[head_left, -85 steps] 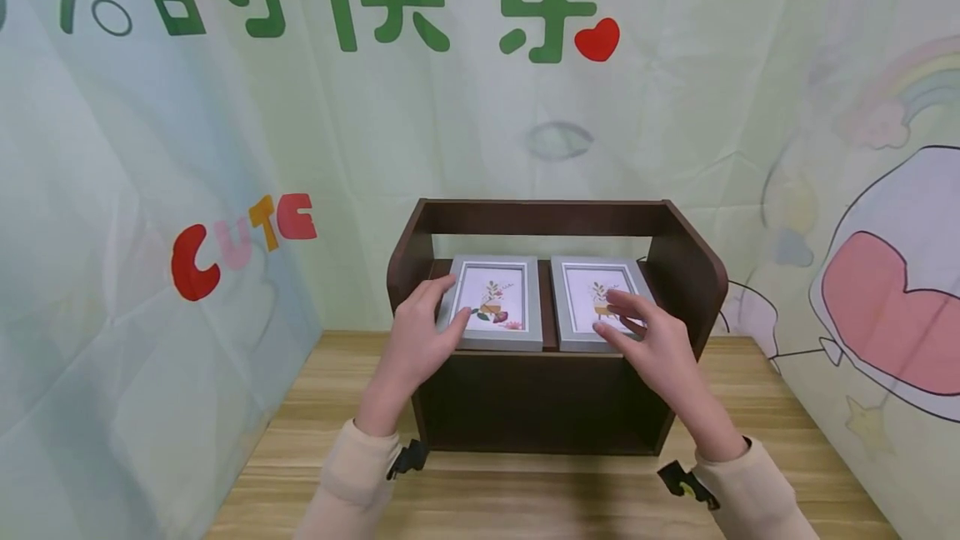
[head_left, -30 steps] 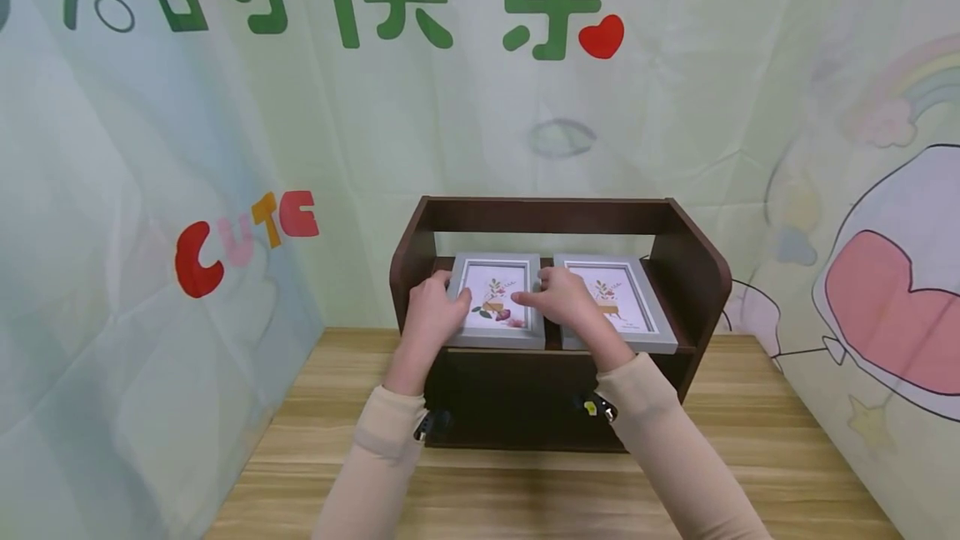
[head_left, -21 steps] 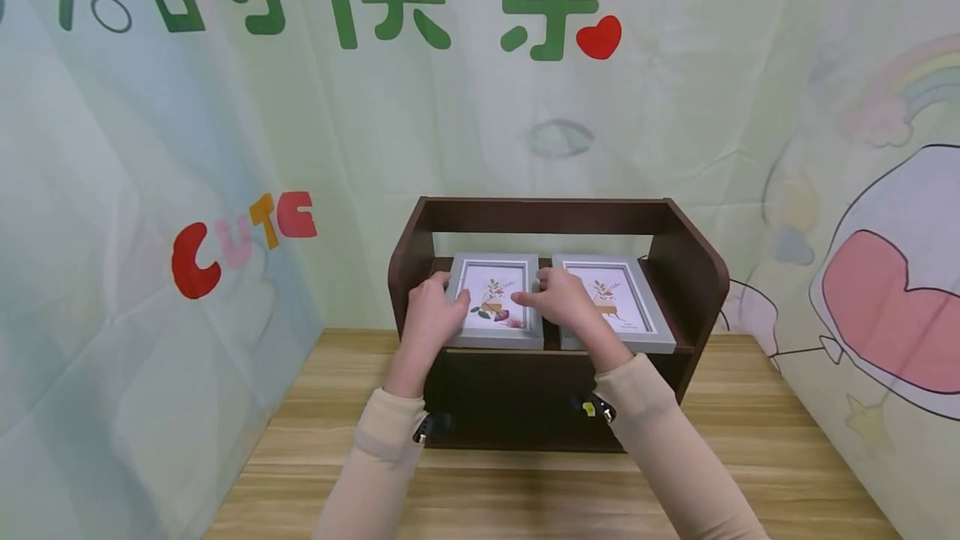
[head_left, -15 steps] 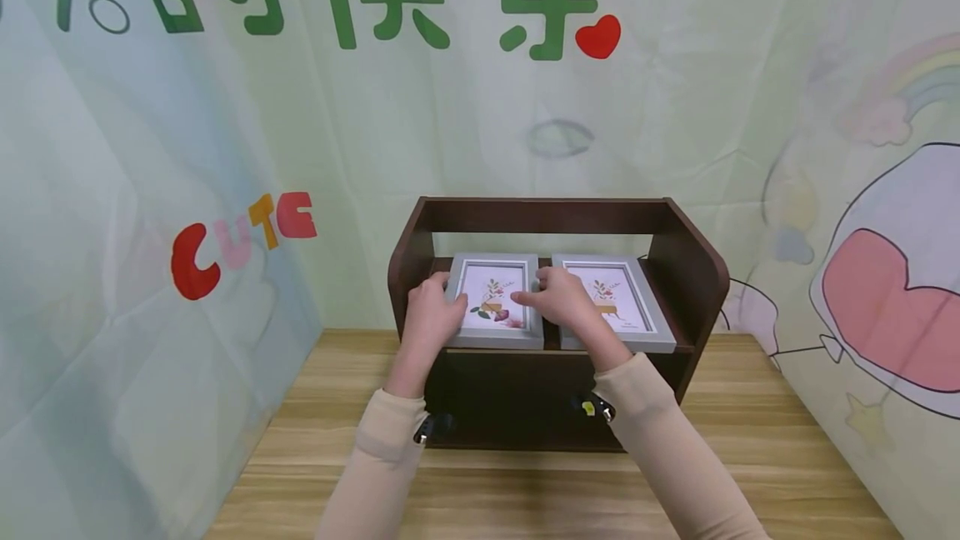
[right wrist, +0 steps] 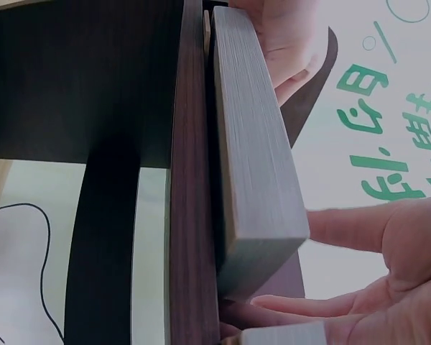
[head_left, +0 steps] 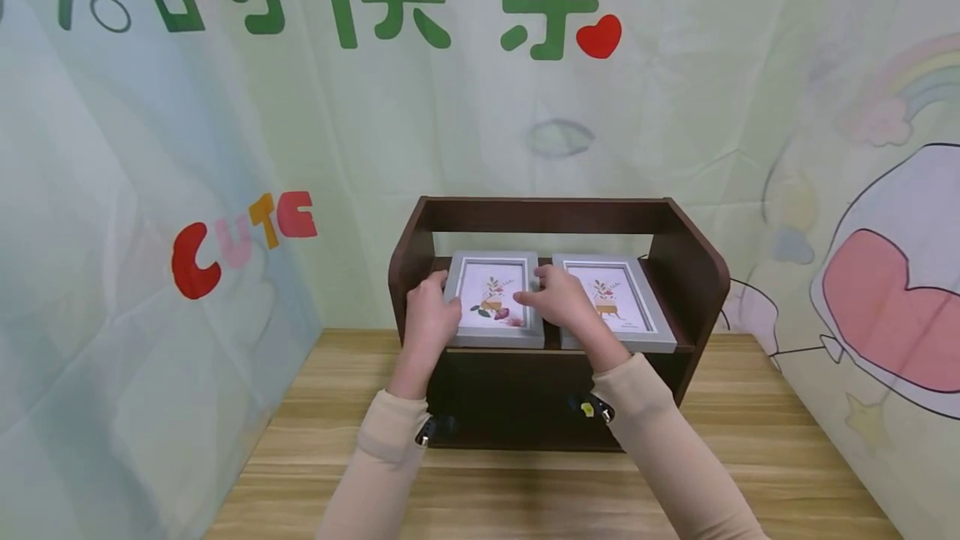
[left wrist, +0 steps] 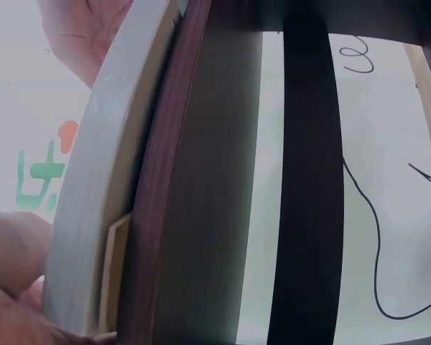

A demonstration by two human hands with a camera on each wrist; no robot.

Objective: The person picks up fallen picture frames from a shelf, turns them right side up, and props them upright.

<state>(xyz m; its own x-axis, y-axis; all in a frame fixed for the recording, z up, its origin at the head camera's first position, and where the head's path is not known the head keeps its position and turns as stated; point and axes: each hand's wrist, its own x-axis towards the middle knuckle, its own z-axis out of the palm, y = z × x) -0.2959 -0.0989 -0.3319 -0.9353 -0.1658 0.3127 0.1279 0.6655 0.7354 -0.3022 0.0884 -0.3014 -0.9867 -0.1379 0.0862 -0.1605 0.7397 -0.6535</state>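
Note:
Two grey picture frames with floral prints lie side by side on a dark brown wooden shelf unit (head_left: 525, 398). My left hand (head_left: 431, 315) grips the left edge of the left picture frame (head_left: 491, 283), thumb over its face. My right hand (head_left: 562, 298) pinches that frame's right edge, its fingers in the slot between the two frames. In the right wrist view the thumb (right wrist: 348, 226) is at the frame's face and the fingers reach down along its side. A narrow dark gap shows between the frame's back and the shelf edge. The right picture frame (head_left: 622, 294) lies partly behind my right wrist.
The shelf unit has raised side panels (head_left: 690, 273) and a back rail (head_left: 543, 215) above an open slot. It stands on a wood-grain table (head_left: 315, 407) against a printed cloth backdrop (head_left: 375, 123). A thin backing piece (left wrist: 115, 266) shows behind the left frame.
My right hand has moved left from the right frame to the left frame's right edge. Within the last half second the left frame has risen very slightly, and my left thumb has shifted left.

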